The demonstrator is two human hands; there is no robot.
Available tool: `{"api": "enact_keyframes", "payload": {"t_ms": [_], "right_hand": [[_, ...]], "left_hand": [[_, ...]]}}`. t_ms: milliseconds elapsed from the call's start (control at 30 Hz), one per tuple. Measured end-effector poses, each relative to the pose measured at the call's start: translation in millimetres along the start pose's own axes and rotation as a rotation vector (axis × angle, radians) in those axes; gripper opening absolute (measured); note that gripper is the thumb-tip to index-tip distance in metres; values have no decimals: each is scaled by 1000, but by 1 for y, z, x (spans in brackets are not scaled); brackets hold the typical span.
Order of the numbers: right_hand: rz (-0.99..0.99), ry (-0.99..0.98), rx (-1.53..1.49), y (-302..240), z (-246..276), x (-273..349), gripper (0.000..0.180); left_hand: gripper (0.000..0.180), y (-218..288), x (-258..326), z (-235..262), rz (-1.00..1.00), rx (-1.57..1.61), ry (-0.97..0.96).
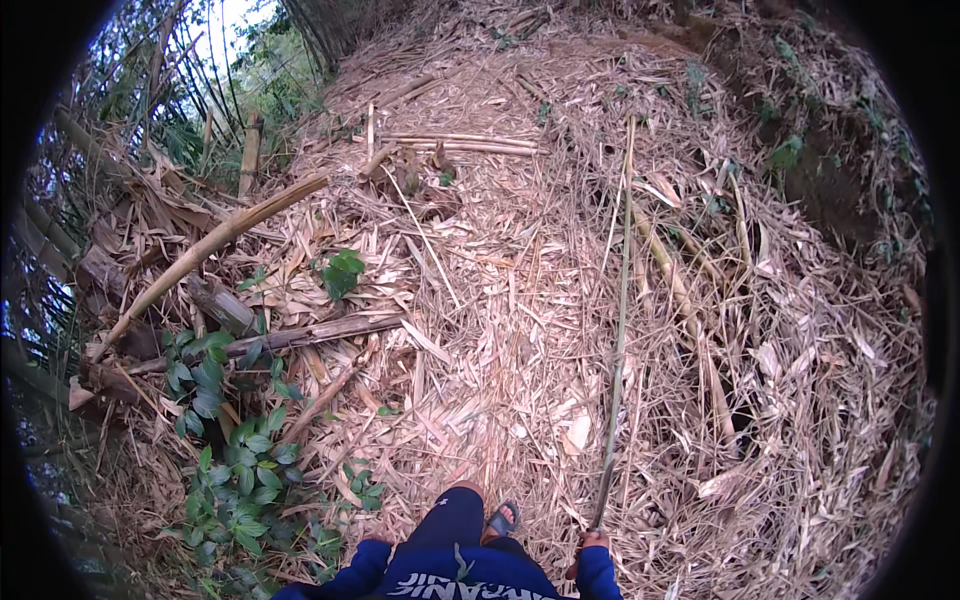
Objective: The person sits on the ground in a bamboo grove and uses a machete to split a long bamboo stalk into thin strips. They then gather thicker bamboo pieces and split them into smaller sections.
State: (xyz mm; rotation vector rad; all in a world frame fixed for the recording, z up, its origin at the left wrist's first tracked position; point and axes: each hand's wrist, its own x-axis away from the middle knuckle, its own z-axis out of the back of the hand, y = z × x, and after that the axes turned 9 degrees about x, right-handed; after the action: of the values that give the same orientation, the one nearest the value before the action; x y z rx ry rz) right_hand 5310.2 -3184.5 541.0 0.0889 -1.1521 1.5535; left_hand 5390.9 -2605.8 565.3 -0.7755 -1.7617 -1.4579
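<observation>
One hand on a long thin stalk

One hand shows plainly: the right hand, at the bottom edge beside a blue sleeve, is closed around the near end of a long thin bamboo stalk. The left hand is out of view below the frame. Just to the left of the right hand, a knee in dark shorts and a sandalled foot stand on dry bamboo litter. From the grip the stalk runs straight away, lying over the litter, its far tip probably near the top of the slope. Left of the hand grow green leafy plants. Farther off, up and left, lies a thick fallen bamboo pole.
</observation>
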Motion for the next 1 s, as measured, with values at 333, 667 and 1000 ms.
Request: {"api": "enact_keyframes", "payload": {"t_ms": [333, 667, 1000], "right_hand": [[-13, -355, 169, -275, -104, -96, 24], [246, -165, 705, -504, -162, -269, 9], [-8, -177, 1013, -672, -210, -419, 42]], "left_hand": [[17, 152, -117, -139, 151, -14, 100], [20, 387, -306, -264, -545, -67, 147], [14, 474, -378, -348, -286, 133, 90]]}}
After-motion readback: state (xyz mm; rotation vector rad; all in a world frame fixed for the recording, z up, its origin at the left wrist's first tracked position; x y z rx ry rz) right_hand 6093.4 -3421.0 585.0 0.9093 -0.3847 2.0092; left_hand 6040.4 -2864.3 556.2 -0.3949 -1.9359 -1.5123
